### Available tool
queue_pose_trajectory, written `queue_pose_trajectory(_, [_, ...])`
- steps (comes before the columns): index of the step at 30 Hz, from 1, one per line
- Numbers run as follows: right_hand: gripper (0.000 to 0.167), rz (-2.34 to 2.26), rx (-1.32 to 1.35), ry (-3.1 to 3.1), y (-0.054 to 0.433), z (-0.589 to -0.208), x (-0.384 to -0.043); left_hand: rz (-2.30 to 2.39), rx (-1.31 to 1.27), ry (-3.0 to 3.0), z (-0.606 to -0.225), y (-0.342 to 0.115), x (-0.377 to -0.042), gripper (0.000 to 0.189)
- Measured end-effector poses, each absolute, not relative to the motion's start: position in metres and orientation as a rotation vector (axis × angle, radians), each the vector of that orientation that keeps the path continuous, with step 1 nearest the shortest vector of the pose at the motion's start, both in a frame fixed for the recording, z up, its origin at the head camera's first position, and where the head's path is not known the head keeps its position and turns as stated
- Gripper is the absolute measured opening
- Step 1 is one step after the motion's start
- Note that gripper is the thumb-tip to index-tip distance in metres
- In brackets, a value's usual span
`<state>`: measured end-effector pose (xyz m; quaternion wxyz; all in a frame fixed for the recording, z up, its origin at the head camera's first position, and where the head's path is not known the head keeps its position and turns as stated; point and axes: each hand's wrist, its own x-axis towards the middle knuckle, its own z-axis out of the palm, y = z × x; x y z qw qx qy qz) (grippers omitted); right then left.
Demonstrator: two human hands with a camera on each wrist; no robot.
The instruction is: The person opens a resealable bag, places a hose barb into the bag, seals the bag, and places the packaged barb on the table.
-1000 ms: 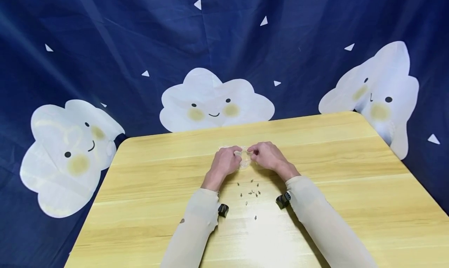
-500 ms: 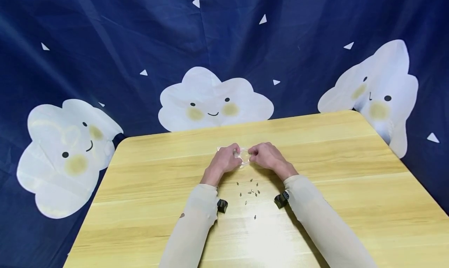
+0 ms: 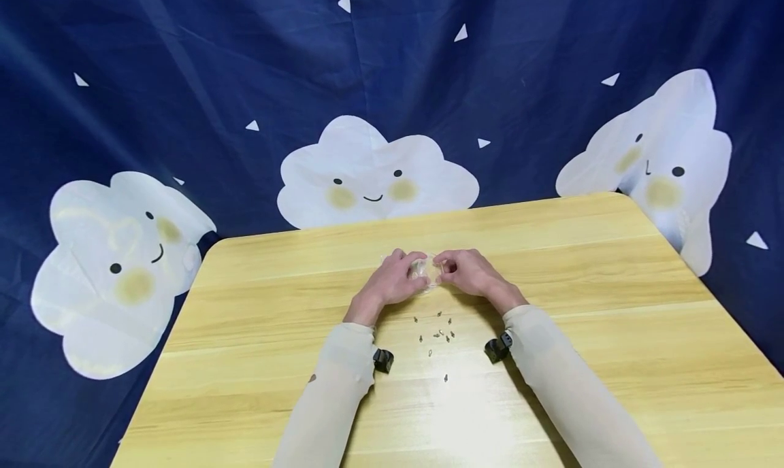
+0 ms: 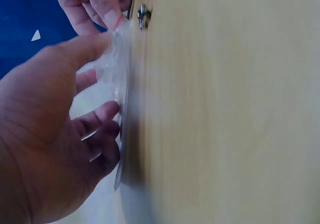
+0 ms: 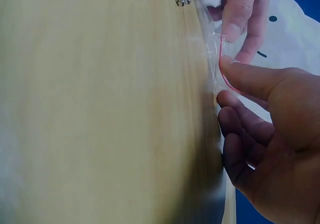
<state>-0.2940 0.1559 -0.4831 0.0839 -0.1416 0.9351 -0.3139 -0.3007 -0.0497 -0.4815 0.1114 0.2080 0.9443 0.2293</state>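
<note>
A clear plastic zip bag with a red line along its mouth is held between both hands just above the far middle of the table. My left hand grips the bag's left side between thumb and fingers. On the opposite side my right hand pinches the bag's edge, its thumb lying at the red line in the right wrist view. Several small shiny metal pieces lie scattered on the wood nearer the body. In the left wrist view a few of these metal pieces show beyond the bag.
The light wooden table has rounded far corners. A dark blue curtain with white clouds hangs behind it. Black wrist cameras sit under the left sleeve and right sleeve. Bright glare lies on the table's near middle.
The fingers of both hands have shifted on the bag, and the left thumb and forefinger now reach further over it. Both forearms have moved slightly outward. The metal pieces have stayed in place.
</note>
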Motion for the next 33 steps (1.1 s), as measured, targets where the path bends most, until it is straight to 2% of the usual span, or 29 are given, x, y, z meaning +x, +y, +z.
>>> queue_pose_trajectory(7, [0.042, -1.018, -0.453, 2.806, 0.1601, -0.4824, -0.2929, 0.662, 0.677, 2.816, -0.4839, -0.0497, -0.3023, 0.06])
queue_pose_trajectory(16, [0.049, -1.015, -0.462, 2.772, 0.1617, -0.4824, -0.2921, 0.633, 0.707, 2.778, -0.4844, -0.049, -0.3061, 0.073])
queue_pose_trajectory(24, [0.05, -1.028, -0.456, 2.762, 0.1633, -0.4849, -0.2909, 0.601, 0.76, 2.754, -0.4845, -0.0498, -0.3057, 0.064])
queue_pose_trajectory(33, [0.051, -1.035, -0.436, 2.773, 0.1634, -0.4852, -0.2911, 0.61, 0.741, 2.758, -0.4851, -0.0509, -0.3063, 0.066])
